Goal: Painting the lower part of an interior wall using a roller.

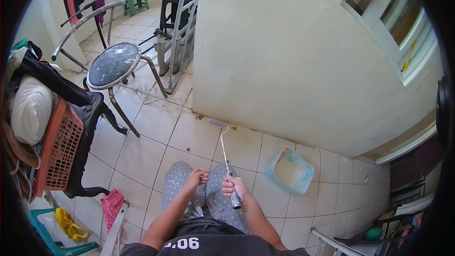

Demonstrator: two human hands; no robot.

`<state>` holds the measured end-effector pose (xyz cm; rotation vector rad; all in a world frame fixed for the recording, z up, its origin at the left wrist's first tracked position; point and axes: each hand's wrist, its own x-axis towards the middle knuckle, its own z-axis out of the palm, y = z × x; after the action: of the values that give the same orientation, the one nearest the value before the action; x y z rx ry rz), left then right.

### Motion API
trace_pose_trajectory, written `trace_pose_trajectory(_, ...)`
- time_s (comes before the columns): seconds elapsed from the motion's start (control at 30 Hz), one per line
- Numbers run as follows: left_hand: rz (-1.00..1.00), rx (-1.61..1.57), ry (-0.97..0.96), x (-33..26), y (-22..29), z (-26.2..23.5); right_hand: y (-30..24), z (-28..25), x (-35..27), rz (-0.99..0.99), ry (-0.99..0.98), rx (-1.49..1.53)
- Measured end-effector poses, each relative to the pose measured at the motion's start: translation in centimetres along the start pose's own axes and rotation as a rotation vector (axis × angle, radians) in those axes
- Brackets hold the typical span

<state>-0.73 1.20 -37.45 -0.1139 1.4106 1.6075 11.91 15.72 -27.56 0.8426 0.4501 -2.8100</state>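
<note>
The roller (224, 144) is held before the wall (284, 66), its handle (235, 202) enclosed by the right hand's (236, 188) fingers; the left hand (196, 178) is loosely curled, empty. Presumably light, stiff-framed, soft-sleeved; best gripped by the handle.

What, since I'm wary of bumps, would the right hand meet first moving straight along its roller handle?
Probably the pale wall, the roller head in the right hand touching first; any gap is unclear.

The paint roller (224, 151) has a smooth metal rod and a matt, fabric-like sleeve (218, 123). Near the wall-side edge of the glossy tile floor (189, 135), the bin (273, 170) is translucent plastic. The round-seated chair (113, 65) has worn metal tubing and a scuffed seat.
</note>
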Motion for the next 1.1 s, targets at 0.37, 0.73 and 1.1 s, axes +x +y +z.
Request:
trace_pose_trajectory(0.37,-0.198,-0.454,-0.267,17.0,4.9,-0.2,-2.7,10.9,8.5,-0.206,-0.018,-0.174)
trace_pose_trajectory(0.73,-0.06,-0.474,-0.61,12.5,20.2,8.8,-3.1,16.3,3.2,-0.261,-0.045,-0.331)
trace_pose_trajectory(1.1,-0.017,-0.371,-0.48,14.3,20.5,6.6,-4.1,16.7,5.3,-0.204,-0.167,-0.328)
